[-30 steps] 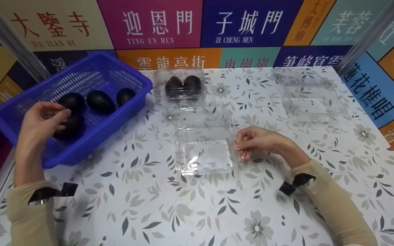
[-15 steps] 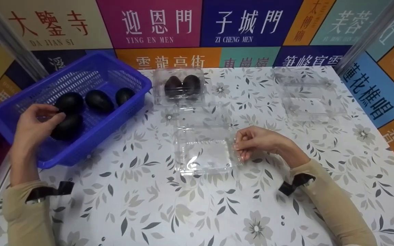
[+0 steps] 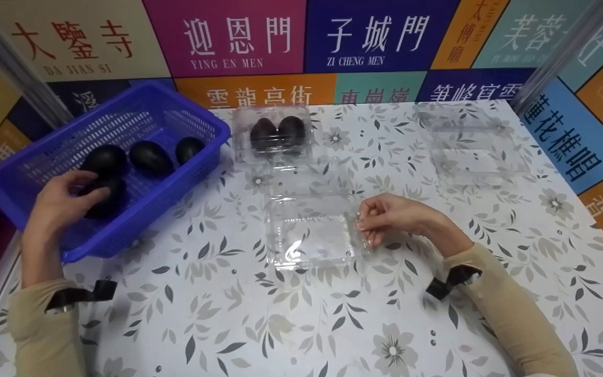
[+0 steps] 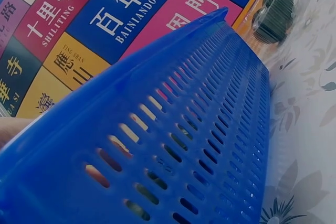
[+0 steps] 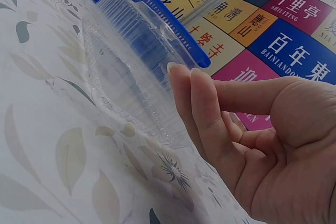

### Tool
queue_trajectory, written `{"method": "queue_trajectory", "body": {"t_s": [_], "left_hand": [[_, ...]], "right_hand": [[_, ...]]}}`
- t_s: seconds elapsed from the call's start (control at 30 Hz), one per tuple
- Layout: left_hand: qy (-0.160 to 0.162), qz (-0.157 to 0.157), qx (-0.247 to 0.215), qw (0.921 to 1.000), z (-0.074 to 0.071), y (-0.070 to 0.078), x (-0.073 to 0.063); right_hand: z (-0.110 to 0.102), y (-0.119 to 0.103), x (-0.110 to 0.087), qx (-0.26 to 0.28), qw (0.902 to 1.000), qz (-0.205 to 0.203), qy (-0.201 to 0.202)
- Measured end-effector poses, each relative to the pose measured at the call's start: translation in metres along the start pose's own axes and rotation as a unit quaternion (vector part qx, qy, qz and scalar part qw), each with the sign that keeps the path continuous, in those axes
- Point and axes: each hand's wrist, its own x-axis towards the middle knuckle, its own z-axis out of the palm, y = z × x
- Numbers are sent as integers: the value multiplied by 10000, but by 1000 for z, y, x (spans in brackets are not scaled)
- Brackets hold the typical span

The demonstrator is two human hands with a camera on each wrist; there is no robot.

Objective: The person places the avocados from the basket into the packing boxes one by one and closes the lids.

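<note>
In the head view my left hand (image 3: 63, 201) reaches over the near wall of the blue basket (image 3: 149, 212), its thumb and fingers around a smooth black egg-shaped thing (image 3: 113, 196). Several similar dark pieces (image 3: 151, 158) lie beside it. My right hand (image 3: 393, 217) pinches the right edge of an unfolded clear plastic clamshell box (image 3: 309, 238) on the table. In the right wrist view the fingertips (image 5: 178, 74) come together at the box's edge. The left wrist view mostly holds the basket's slotted outer wall (image 4: 173, 145), which hides the left hand's grip.
Behind the clamshell stands a second clear box (image 3: 301, 152) with two dark pieces inside. Another unfolded clear box (image 3: 479, 157) lies at the back right. Printed panels (image 3: 228, 36) wall in the flower-patterned table (image 3: 218, 324).
My left hand has come down from above onto the nearest black piece, after a slight shift left and back. My right hand and the clamshell have stayed in place.
</note>
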Motion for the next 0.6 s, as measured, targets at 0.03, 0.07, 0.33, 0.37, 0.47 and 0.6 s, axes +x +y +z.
{"method": "queue_trajectory", "body": {"t_s": [0.03,0.07,0.33,0.37,0.47,0.6], "left_hand": [[-13,34,19,10000,0,0,0],[-28,61,44,10000,0,0,0],[-542,103,527,9971,1,4,-1],[-673,83,574,9961,1,4,0],[-1061,-57,718,9917,1,5,0],[-1386,-182,796,9870,0,5,1]], "right_hand": [[0,0,0,6,10000,-6,0],[0,1,0,7,10000,-21,-11],[0,0,0,7,10000,-74,-47],[1,0,0,5,10000,-80,-55],[1,0,0,12,9999,-93,-61],[1,0,0,34,10000,-57,-61]]}}
